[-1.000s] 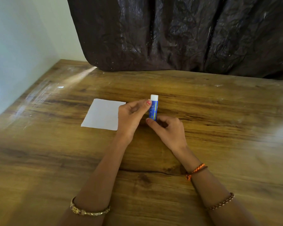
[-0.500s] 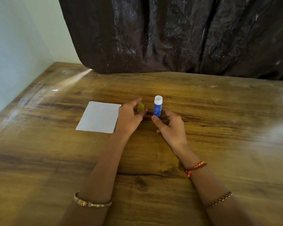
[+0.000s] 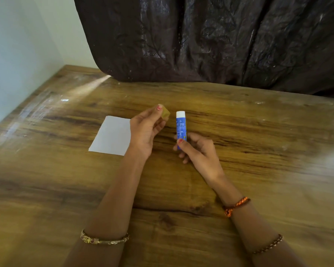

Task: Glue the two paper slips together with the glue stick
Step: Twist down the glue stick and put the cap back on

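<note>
Right hand (image 3: 198,151) grips the glue stick (image 3: 180,126) upright — white tip bare — while the left hand (image 3: 144,132) pinches its yellow cap (image 3: 165,113); white paper (image 3: 112,134) (flat on the table (image 3: 258,151)) lies just left.

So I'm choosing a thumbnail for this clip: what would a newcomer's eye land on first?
Probably the blue glue stick, held upright by the right hand at mid-table. Next, the yellowish cap pinched in the left hand just beside it, and the white paper lying flat left of that hand.
</note>
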